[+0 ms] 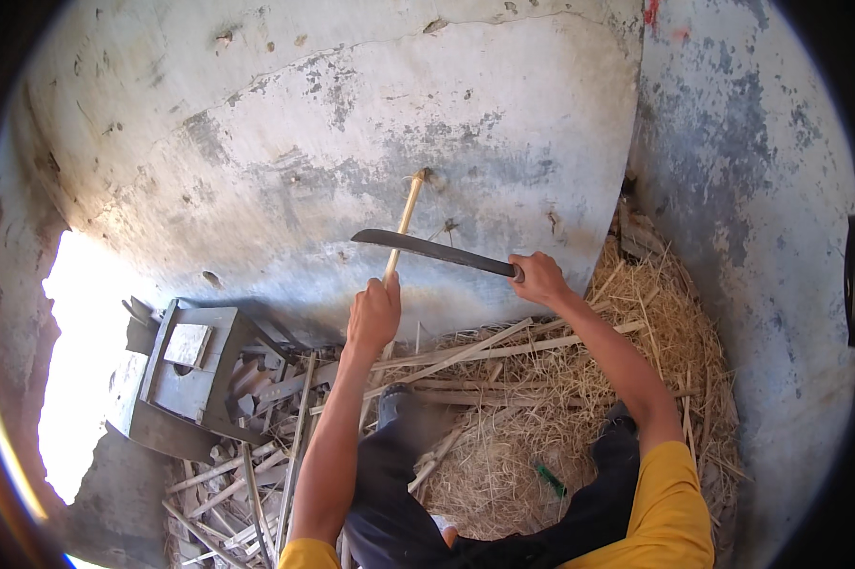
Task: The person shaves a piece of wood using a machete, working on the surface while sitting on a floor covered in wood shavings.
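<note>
My left hand [374, 313] is closed around the lower part of a pale stick [411, 206], likely bamboo or wood. Its far end points up toward the wall, and its top looks frayed. In my right hand [541, 279] is the handle of a machete [437, 250], with the dark blade reaching left across the stick. The blade crosses the stick a little above my left hand; whether it touches or has bitten in I cannot tell. Below the stick, its lower end is hidden behind my left hand and forearm.
A peeling plaster wall [333, 123] rises ahead, meeting another at the right. Straw [503, 465] and long wooden strips [513, 346] cover the floor around my legs. A grey wooden box [192, 365] stands at left beside scattered sticks [228, 493] and a bright opening [81, 360].
</note>
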`<action>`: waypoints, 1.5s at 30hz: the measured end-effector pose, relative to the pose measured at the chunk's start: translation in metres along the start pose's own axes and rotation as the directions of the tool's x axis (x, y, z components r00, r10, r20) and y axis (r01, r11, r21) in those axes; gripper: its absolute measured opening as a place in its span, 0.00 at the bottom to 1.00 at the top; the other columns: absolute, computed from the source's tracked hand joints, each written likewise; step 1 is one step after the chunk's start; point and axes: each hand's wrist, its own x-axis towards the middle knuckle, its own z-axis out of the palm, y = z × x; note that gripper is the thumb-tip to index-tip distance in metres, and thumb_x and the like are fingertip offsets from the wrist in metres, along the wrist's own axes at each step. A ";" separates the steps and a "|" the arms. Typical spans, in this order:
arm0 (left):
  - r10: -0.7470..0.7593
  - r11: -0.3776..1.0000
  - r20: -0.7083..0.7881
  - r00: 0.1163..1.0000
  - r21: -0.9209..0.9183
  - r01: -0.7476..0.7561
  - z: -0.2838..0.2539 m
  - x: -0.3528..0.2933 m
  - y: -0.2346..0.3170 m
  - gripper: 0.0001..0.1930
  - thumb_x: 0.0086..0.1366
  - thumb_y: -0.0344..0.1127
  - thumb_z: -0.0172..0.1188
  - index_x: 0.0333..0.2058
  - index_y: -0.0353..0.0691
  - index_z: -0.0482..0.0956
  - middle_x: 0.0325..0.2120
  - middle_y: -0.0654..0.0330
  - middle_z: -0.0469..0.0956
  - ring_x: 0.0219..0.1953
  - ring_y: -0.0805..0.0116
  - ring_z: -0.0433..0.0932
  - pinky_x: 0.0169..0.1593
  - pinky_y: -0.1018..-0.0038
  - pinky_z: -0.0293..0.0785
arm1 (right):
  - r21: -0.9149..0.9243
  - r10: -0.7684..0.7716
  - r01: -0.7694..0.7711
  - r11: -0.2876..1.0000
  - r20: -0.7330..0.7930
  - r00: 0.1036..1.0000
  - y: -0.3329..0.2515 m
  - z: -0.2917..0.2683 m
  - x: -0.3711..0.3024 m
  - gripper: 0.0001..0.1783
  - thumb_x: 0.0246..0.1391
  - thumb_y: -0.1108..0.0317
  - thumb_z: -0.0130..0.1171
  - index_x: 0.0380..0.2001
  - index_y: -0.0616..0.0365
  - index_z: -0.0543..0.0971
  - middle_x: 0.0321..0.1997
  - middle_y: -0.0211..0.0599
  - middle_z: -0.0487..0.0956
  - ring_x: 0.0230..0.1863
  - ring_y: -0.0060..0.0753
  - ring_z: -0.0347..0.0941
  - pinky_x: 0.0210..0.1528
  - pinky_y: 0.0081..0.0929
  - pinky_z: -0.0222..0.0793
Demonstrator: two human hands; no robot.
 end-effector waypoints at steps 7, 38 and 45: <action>0.051 0.999 -0.039 0.998 0.001 -0.051 0.012 0.003 0.004 0.25 0.77 0.48 0.47 0.31 0.28 0.74 0.25 0.31 0.78 0.33 0.26 0.77 0.37 0.40 0.72 | 0.032 0.133 -0.129 0.991 -0.296 0.946 0.046 0.006 0.021 0.17 0.51 0.68 0.63 0.43 0.66 0.86 0.21 0.51 0.82 0.21 0.44 0.78 0.28 0.40 0.75; -0.025 0.948 0.032 0.999 -0.317 0.034 -0.037 -0.262 0.037 0.13 0.71 0.38 0.60 0.34 0.34 0.70 0.18 0.42 0.76 0.24 0.39 0.80 0.26 0.57 0.70 | 0.118 -0.070 0.077 0.990 -0.063 0.996 -0.085 -0.097 -0.231 0.12 0.43 0.66 0.68 0.33 0.53 0.79 0.16 0.39 0.75 0.19 0.42 0.76 0.25 0.38 0.69; 0.095 0.930 0.074 0.993 -0.361 -0.062 -0.023 -0.291 0.040 0.14 0.68 0.37 0.63 0.33 0.36 0.67 0.18 0.40 0.76 0.24 0.34 0.78 0.26 0.49 0.71 | -0.070 -0.127 0.122 0.990 -0.074 0.989 -0.095 -0.076 -0.240 0.13 0.40 0.66 0.67 0.32 0.50 0.76 0.14 0.33 0.74 0.16 0.41 0.75 0.19 0.42 0.66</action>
